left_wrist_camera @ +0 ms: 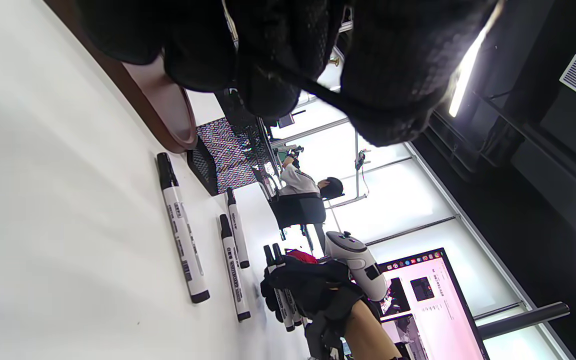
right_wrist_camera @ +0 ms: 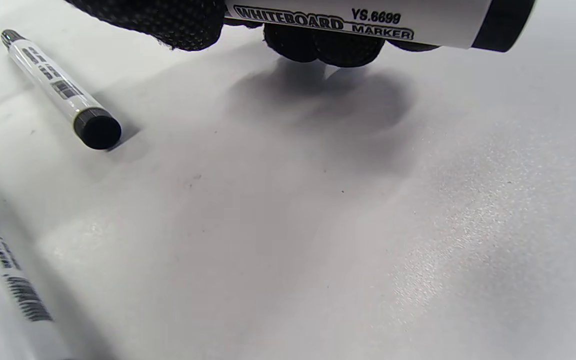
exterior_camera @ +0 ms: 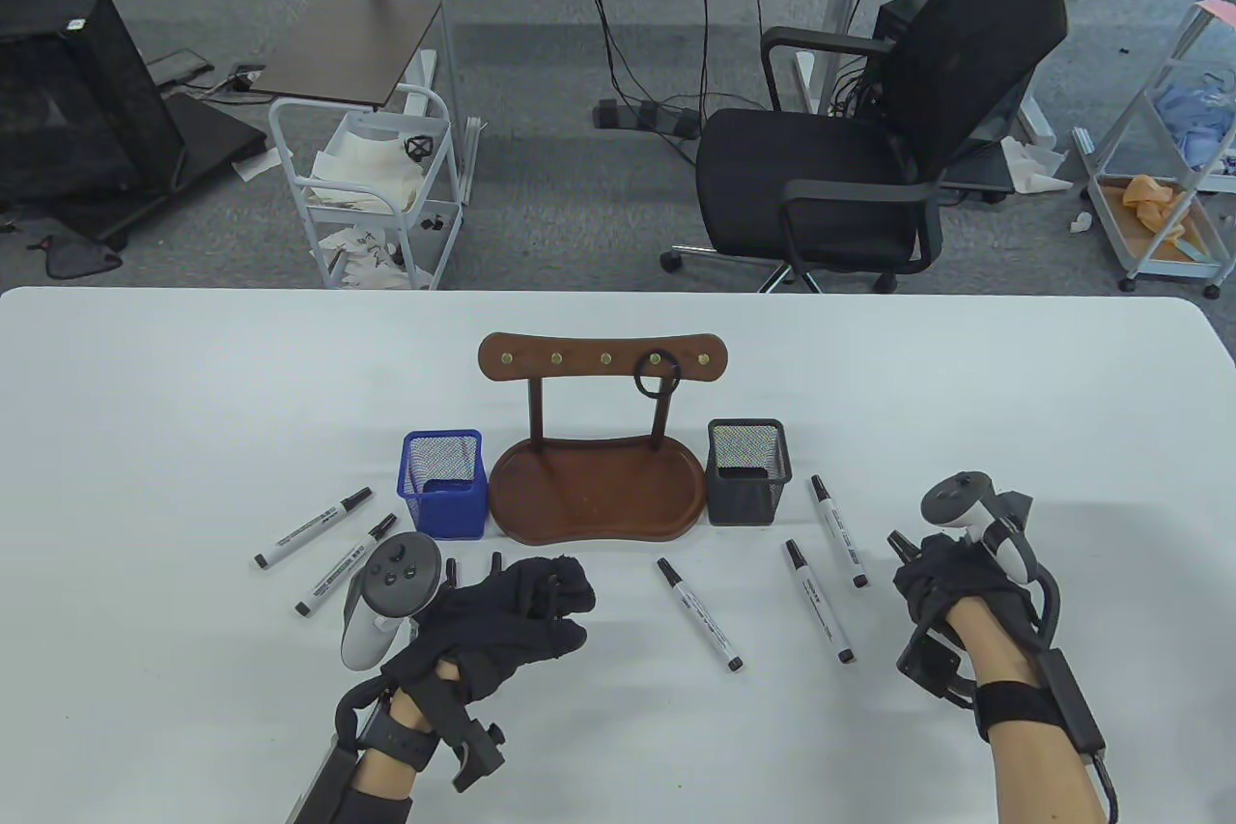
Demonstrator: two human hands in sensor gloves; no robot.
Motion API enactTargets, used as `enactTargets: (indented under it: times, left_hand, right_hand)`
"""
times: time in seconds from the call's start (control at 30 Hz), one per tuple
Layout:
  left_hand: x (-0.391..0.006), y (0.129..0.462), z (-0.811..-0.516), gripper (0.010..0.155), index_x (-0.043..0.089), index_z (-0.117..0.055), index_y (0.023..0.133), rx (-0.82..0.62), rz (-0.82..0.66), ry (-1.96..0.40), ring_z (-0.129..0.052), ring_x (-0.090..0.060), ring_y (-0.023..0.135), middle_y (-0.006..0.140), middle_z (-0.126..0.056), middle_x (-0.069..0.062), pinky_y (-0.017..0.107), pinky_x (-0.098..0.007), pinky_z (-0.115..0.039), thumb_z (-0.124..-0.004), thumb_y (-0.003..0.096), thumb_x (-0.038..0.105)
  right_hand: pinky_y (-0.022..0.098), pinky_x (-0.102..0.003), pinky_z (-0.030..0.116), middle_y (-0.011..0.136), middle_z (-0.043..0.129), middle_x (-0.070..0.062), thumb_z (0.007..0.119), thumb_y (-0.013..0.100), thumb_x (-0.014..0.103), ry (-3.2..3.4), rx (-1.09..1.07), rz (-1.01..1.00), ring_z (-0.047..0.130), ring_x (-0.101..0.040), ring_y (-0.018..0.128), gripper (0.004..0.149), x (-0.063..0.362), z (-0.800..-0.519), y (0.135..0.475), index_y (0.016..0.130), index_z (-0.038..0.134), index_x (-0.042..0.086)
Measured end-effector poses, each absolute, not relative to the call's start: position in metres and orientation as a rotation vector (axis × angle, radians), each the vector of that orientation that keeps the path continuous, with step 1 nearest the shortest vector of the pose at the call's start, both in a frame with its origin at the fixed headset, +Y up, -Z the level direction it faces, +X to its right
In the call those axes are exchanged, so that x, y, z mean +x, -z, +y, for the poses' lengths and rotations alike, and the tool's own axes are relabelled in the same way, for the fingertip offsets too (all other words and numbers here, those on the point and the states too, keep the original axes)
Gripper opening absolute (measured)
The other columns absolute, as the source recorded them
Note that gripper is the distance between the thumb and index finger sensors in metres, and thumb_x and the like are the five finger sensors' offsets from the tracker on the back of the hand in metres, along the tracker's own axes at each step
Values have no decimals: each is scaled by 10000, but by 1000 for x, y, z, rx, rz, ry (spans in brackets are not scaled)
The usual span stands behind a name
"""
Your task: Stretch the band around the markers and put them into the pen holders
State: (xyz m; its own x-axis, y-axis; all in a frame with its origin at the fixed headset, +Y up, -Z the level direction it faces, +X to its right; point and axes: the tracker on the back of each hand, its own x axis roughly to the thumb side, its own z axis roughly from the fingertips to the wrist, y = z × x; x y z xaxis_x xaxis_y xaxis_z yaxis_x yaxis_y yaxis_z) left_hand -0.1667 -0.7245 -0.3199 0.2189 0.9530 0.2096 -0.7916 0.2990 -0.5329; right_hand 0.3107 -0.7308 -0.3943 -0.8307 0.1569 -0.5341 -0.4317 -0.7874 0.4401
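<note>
Markers (exterior_camera: 699, 614): white barrels, black caps, five loose on the counter (exterior_camera: 145, 476) flanking the brown tray (exterior_camera: 594, 500). Right hand (exterior_camera: 935, 584), right of tray, grasps two markers (left_wrist_camera: 280, 290) upright. Left hand (exterior_camera: 512, 616), before tray, fingers curled, stretches a thin black band (left_wrist_camera: 318, 92).

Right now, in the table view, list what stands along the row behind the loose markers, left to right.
Blue holder → brown tray with its hook rack, a black ring hanging on it → black holder.
</note>
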Motion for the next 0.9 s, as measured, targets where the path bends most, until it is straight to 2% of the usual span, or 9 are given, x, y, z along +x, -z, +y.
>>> enactTargets:
  times: [0.2, 0.43, 0.73, 0.9]
  left_hand:
    - [-166, 320, -725, 725, 59, -592, 1072, -348, -557, -1238, -718, -441, 976, 1063, -808, -161, 705, -644, -623, -924, 512, 378]
    - [-166, 320, -725, 726, 62, -589, 1073, -351, -555, -1241, -719, -441, 976, 1063, -807, -161, 705, -644, -621, -924, 512, 379]
    - [-167, 320, -725, 724, 59, -590, 1072, -352, -552, -1247, -720, -439, 977, 1063, -807, -162, 705, -643, -622, -923, 514, 376]
    - [-167, 320, -724, 717, 60, -596, 1069, -348, -557, -1251, -743, -420, 960, 1056, -814, -161, 703, -639, -630, -924, 514, 374]
  right_hand:
    - [637, -585, 714, 997, 777, -121, 707, 533, 323, -2549, -628, 786, 855, -374, 822, 423, 306, -723, 399, 918, 582, 200]
    - [629, -585, 745, 915, 878, -92, 702, 538, 326, -2506, -595, 717, 930, -362, 796, 414, 295, -716, 409, 920, 583, 219]
    - [645, -576, 692, 834, 833, -1, 685, 548, 324, -2518, -598, 632, 889, -275, 656, 426, 278, -718, 427, 939, 522, 283]
    - [526, -496, 775, 721, 858, 46, 713, 546, 359, -2552, -613, 603, 898, -192, 500, 446, 271, -725, 435, 945, 518, 323]
